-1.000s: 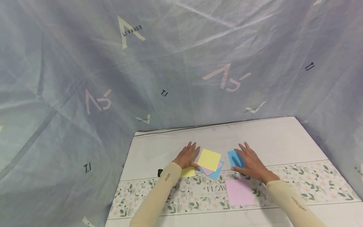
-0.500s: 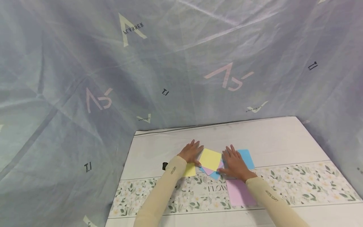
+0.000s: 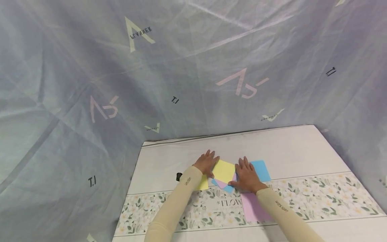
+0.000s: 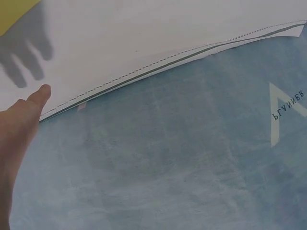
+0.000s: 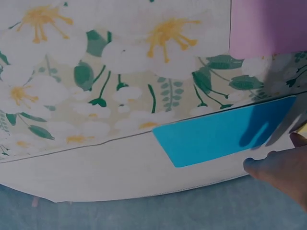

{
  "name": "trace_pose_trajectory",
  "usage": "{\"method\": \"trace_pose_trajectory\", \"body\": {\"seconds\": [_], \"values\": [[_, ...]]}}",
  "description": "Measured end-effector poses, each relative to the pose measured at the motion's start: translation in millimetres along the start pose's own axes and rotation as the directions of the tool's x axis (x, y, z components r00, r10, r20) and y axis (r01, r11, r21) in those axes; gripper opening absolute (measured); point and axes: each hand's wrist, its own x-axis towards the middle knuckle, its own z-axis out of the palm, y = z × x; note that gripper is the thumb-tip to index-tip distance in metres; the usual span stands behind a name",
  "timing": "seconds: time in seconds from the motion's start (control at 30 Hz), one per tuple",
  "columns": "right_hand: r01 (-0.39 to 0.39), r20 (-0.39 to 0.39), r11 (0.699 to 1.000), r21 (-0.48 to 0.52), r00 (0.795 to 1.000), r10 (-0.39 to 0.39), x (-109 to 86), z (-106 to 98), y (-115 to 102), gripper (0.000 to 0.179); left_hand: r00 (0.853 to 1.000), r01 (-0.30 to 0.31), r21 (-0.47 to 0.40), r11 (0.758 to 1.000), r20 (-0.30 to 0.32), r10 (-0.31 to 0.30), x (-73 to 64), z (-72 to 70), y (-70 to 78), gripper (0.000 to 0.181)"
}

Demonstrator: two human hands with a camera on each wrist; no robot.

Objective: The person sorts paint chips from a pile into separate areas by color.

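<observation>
A small fanned pile lies between the two hands: a yellow square sheet (image 3: 224,170) on top, with parts of a pink sheet (image 3: 220,184) and a blue sheet (image 3: 228,189) showing below it. My left hand (image 3: 206,163) is at the pile's left edge, fingers extended and thumb apart. On the other side, my right hand (image 3: 247,175) has its thumb and fingers spread along the right edge, covering part of the blue and pink. Another yellow sheet (image 3: 204,183) lies partly under the left forearm. Right of the right hand is a separate blue sheet (image 5: 206,136).
A larger pink square (image 3: 252,208) lies nearer me, partly covered by the right forearm. A small black object (image 3: 179,176) sits beside the left sleeve. The white table cover (image 3: 290,148) has a floral band, and a grey-blue printed cloth (image 3: 193,67) hangs behind and around it.
My right hand has moved left from over the separate blue sheet to the pile's right edge, uncovering that sheet. My left hand has shifted slightly right, closer against the pile.
</observation>
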Motion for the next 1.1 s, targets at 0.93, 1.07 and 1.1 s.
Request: {"method": "trace_pose_trajectory", "body": {"seconds": [0.93, 1.07, 1.1], "values": [[-0.058, -0.037, 0.99, 0.125, 0.997, 0.063, 8.4, 7.8, -5.2, 0.107, 1.0, 0.013, -0.067, 0.998, 0.02, -0.012, 2.7, -0.8, 2.1, 0.098], [-0.052, -0.049, 0.991, 0.12, 0.997, 0.058, 8.4, 7.3, -5.7, 0.113, 1.0, 0.006, -0.07, 0.998, -0.002, -0.006, 2.3, 0.6, 1.3, 0.099], [-0.046, -0.054, 0.992, 0.114, 0.997, 0.052, 8.5, 7.0, -5.9, 0.115, 1.0, 0.008, -0.073, 0.997, -0.007, -0.009, 2.6, 0.9, 1.1, 0.1]]}}
